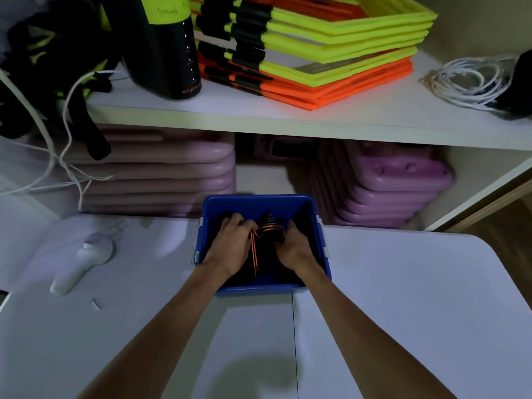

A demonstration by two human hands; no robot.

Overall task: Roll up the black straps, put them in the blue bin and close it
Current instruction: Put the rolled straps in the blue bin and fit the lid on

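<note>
Hands are what we are watching first: both are reaching down into the blue bin [259,204], which is sitting open on the white table [403,298] just in front of the shelving. We are seeing the left hand [230,246] lying on the left side of the bin with its fingers curled over a black strap with orange edges [269,227], a loose tail of which is trailing back toward the near wall between the two wrists. The right hand [296,246] is closing on the same bundle from the right, fingers bent around its dark end, so the strap is sitting between the two hands and inside the bin, near its middle. We cannot tell how tightly the strap is rolled, since the bin's inside is dark. On the table to the left a white handheld device [83,260] is lying well apart from the bin. Above, on the white shelf [259,119], we are seeing a stack of yellow and orange frames [316,53], a black bottle [164,47] and a coil of white cord [469,82]; below it purple mats [388,188] are lying stacked behind the bin.
</note>
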